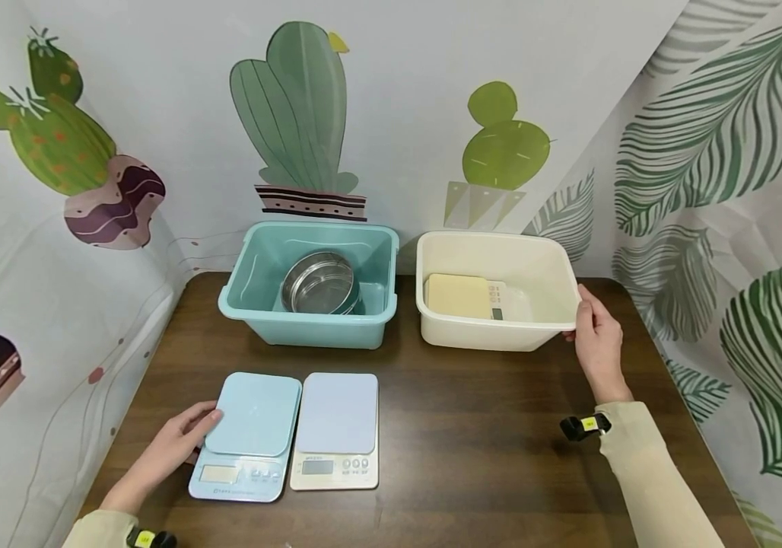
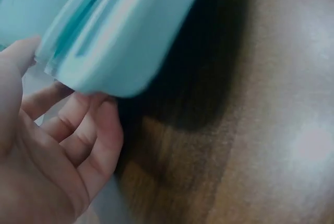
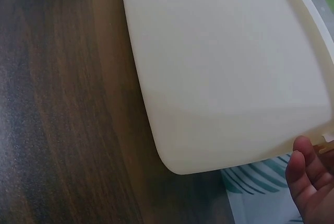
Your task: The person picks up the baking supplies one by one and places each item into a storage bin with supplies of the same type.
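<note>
My left hand [image 1: 175,443] holds the left edge of a light blue kitchen scale [image 1: 254,415], thumb on the top and fingers at its side. In the left wrist view, the fingers reach under the edge of the blue scale [image 2: 125,51]. Right beside it lies a white kitchen scale [image 1: 336,415]. At the back right, my right hand [image 1: 599,342] grips the right rim of a cream plastic basin [image 1: 487,335]. Inside that basin lies a yellow-topped kitchen scale [image 1: 459,297]. The right wrist view shows the fingertips [image 3: 300,166] against the underside of the rim.
Left of the cream basin stands a teal basin [image 1: 316,331] with round metal sieves [image 1: 319,283] inside. Both basins stand on a brown wooden table [image 1: 473,441], near its back edge. A cactus-printed cloth [image 1: 405,114] hangs behind the table.
</note>
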A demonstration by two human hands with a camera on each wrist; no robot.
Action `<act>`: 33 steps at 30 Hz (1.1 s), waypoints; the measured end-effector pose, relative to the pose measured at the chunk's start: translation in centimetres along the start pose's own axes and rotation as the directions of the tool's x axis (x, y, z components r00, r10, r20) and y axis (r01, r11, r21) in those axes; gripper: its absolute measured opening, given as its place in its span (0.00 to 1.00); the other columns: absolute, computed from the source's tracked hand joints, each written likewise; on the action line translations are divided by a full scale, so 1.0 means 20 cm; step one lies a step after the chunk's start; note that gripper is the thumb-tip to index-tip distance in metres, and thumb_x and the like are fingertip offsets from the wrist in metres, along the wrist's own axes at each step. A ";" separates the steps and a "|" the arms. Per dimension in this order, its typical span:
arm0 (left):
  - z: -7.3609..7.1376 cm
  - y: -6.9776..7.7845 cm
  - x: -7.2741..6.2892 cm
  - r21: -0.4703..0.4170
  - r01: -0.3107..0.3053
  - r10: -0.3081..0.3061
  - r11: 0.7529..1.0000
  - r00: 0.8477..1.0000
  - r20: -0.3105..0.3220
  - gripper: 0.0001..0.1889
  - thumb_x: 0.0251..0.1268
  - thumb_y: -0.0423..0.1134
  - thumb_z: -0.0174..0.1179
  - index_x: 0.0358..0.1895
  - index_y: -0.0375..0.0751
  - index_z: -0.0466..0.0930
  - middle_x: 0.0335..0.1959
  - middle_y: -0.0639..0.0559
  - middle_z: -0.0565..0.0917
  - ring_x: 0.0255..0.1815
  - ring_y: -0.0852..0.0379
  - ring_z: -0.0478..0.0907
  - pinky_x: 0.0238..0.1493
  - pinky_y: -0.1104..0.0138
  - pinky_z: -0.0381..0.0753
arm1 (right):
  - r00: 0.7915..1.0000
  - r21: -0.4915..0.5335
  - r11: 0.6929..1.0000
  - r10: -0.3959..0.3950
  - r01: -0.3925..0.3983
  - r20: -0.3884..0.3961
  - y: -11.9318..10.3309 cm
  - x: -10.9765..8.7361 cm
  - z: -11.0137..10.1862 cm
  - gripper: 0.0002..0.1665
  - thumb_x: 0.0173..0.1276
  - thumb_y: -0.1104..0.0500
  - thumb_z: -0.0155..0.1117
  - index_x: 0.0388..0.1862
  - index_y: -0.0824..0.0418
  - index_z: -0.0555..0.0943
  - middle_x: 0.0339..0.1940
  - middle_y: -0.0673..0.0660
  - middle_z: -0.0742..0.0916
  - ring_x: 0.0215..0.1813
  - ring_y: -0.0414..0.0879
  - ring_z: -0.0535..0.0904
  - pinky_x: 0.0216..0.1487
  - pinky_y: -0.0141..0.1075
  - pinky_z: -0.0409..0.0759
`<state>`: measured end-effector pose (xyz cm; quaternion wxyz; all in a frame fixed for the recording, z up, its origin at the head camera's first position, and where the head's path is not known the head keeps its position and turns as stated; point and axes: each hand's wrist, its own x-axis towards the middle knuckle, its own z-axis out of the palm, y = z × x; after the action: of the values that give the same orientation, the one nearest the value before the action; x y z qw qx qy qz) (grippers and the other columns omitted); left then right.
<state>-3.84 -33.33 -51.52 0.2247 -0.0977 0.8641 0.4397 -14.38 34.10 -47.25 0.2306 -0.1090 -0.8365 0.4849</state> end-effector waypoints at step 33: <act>-0.06 0.05 0.12 0.019 -0.143 0.140 0.990 0.987 0.082 0.35 0.84 0.53 0.50 0.80 0.32 0.55 0.45 0.40 0.87 0.38 0.51 0.83 0.34 0.59 0.86 | 0.999 -0.037 0.999 0.009 -0.008 0.038 -0.01 0.00 -0.01 0.26 0.86 0.51 0.46 0.75 0.55 0.76 0.41 0.69 0.86 0.22 0.32 0.77 0.26 0.22 0.76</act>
<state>-6.72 -33.64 -51.45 0.2287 -0.0155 0.8646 0.4471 -14.31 34.21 -46.92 0.2106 -0.1078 -0.8491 0.4723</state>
